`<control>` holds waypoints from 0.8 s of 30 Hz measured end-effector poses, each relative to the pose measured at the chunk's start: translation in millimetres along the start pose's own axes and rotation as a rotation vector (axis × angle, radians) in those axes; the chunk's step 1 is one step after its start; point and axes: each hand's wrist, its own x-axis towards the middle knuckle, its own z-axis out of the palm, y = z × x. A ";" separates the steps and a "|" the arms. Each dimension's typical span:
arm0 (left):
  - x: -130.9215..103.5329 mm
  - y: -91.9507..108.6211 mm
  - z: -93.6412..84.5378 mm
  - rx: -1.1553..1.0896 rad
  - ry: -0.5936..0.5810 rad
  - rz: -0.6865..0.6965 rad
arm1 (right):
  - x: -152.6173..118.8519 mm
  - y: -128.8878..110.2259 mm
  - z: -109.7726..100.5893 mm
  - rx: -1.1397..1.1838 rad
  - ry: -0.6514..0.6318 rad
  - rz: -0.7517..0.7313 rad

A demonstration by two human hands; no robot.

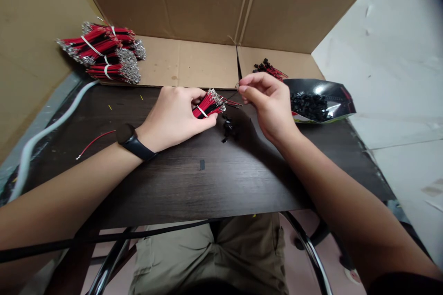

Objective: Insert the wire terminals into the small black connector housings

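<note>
My left hand [182, 110] is wrapped round a bundle of red and black wires [207, 105], tied with a white band, its silvery crimped ends facing right. Thumb and index finger of my right hand [266, 103] pinch the end of a thin black wire [231, 97] that runs out from the bundle. A few red wire ends stick out just below that wire. Small black plastic connector housings [228, 126] lie on the dark tabletop [166, 184] under the gap between my hands.
More tied wire bundles [110, 53] are piled at the back left on cardboard [162, 60]. Wires with black connectors [268, 69] lie at the back right. Beside my right hand sits an opened black bag [321, 99] of connector housings. A loose red wire [95, 142] rests at left.
</note>
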 end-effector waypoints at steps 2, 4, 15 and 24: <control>0.8 -0.6 -0.4 0.028 0.006 -0.003 | 2.2 1.0 -4.9 -0.047 0.036 -0.050; 2.1 -2.3 -0.6 0.067 0.015 -0.008 | 4.7 1.9 -9.4 -0.052 0.051 -0.049; 8.3 -13.3 -6.2 0.197 -0.018 -0.126 | 10.4 14.3 -8.8 -0.066 0.149 0.118; 15.8 -33.0 -14.9 0.275 -0.045 -0.253 | 7.7 14.6 -8.9 0.015 0.078 0.106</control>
